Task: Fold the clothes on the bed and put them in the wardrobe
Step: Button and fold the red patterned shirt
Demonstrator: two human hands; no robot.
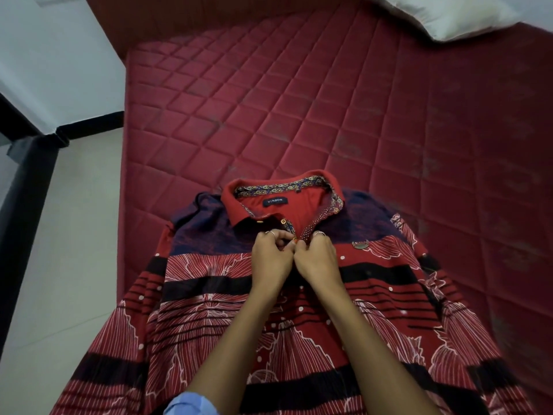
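So the shirt is spread face up on the bed, collar pointing away from the person and the hem running off the bottom of the view. It makes sense to lay it flat like that, since you get an even surface to work on and the front stays square before any folding starts.

Both hands sit together at the button placket just below the collar. The left hand has its grip pinched on the left edge of the placket, and the right hand has its grip pinched on the right edge with the dotted trim. The knuckles are almost touching. My guess is they're doing up a button so the front doesn't flop open while folding, though the button itself is hidden under the fingers.

Count-wise: one shirt, no other clothes visible on the bed. Two gold buttons show on the placket above the hands. One small metal badge on the chest. One white pillow up in the far right corner. I can make out at least two rings, one per hand. No wardrobe in sight, so folding hasn't really started.
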